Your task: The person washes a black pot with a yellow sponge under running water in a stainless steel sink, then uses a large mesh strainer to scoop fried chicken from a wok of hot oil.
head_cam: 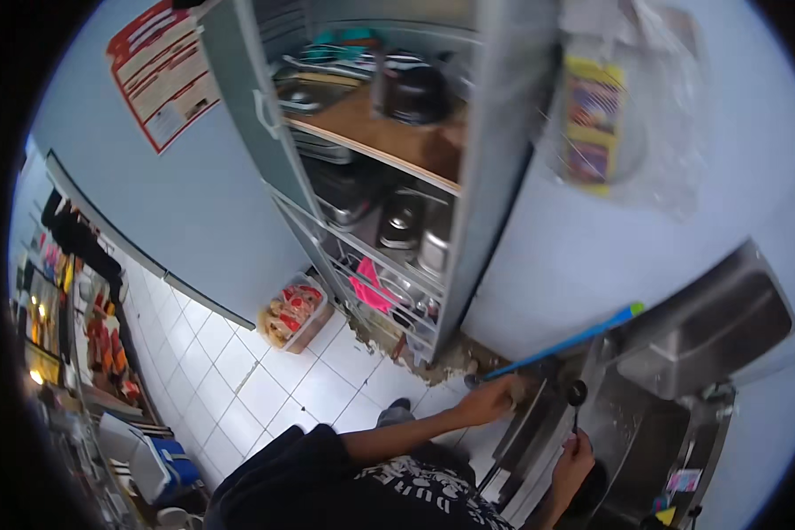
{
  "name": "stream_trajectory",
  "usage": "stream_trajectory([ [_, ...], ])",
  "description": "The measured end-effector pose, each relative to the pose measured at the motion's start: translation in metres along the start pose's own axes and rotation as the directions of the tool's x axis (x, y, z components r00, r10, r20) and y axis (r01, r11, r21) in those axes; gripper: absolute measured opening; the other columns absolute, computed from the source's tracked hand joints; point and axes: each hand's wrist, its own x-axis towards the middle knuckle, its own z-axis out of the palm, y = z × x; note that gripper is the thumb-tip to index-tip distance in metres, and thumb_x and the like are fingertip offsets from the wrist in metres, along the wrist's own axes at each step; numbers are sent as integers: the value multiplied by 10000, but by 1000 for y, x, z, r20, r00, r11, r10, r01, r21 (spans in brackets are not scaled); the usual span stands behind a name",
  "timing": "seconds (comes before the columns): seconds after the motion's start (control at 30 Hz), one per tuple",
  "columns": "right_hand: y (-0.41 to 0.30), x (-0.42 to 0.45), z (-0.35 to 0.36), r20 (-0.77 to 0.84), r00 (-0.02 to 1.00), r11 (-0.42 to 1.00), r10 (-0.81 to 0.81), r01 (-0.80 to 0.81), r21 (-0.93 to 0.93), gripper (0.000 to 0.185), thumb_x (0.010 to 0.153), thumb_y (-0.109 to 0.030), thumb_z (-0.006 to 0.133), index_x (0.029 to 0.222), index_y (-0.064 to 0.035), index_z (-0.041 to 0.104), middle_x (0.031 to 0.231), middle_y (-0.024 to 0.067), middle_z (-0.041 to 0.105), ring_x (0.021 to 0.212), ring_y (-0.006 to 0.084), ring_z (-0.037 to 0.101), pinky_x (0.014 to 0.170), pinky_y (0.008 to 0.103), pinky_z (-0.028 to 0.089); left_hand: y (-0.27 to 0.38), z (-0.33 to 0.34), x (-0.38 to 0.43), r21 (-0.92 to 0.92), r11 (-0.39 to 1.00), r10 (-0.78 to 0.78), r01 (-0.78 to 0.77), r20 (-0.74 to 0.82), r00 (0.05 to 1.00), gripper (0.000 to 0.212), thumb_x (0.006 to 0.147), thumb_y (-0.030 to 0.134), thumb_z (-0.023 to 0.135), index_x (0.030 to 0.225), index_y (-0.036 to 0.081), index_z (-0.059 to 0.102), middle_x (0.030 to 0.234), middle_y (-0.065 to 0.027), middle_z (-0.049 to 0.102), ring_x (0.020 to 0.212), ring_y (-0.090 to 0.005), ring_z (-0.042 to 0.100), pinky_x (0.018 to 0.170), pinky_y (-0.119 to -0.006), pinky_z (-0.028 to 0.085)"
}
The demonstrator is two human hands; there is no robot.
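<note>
In my right hand (pixel 573 457) is the thin handle of a dark round-headed utensil (pixel 577 393), which looks like a small ladle. Its head points up and away from the hand, over the edge of a stainless steel sink unit (pixel 626 424). My left hand (pixel 493 401) is a short way to the left with curled fingers, near the lower end of a blue pole (pixel 563 341). Blur hides whether anything small is in those fingers.
Ahead stands an open metal cabinet (pixel 377 149) with pots, pans and lids on its shelves. A plastic bin (pixel 305 331) of bagged items rests on the tiled floor (pixel 271 391). A plastic bag (pixel 642 126) hangs on the wall. Another person (pixel 79 232) is at far left.
</note>
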Motion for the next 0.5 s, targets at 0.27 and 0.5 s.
stream_trajectory([
  [0.27, -331, 19, 85, 403, 654, 675, -640, 226, 703, 316, 838, 36, 470, 1152, 5, 453, 797, 51, 543, 708, 91, 528, 640, 231, 439, -45, -170, -80, 246, 946, -189, 213, -118, 975, 339, 781, 195, 591, 1069, 28, 527, 904, -144, 609, 789, -247, 622, 704, -338, 487],
  [0.5, -519, 168, 134, -623, 231, 342, -747, 938, -63, 238, 679, -3, 555, 911, 47, 530, 825, 221, 531, 817, 352, 514, 730, 427, 408, -23, -205, -64, 200, 961, -188, 193, -43, 981, 290, 810, 168, 587, 1059, 33, 529, 895, -126, 621, 817, -216, 629, 687, -294, 490],
])
